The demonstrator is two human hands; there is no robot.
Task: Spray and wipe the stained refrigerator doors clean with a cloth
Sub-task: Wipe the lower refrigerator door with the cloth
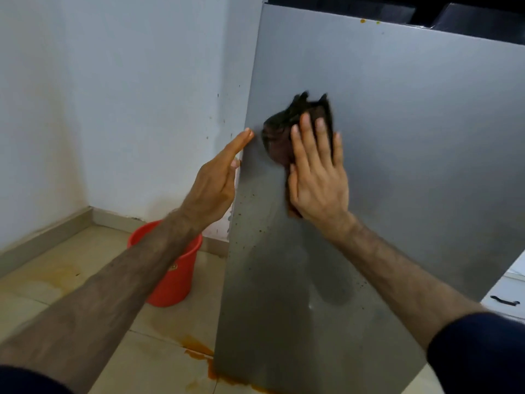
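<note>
From the head camera I see my right hand (318,177), fingers straight and spread, pressing a dark brown crumpled cloth (287,132) flat against the tall grey metal refrigerator door (397,137), its long axis running vertically. My left hand (218,177), fingers straight, touches the door's left edge. A red plastic bucket (176,280) stands on the floor beside it.

Beige tiled floor (85,260): red bucket (170,268) standing beside refrigerator (397,137) base; orange spill (204,356) along base.
</note>
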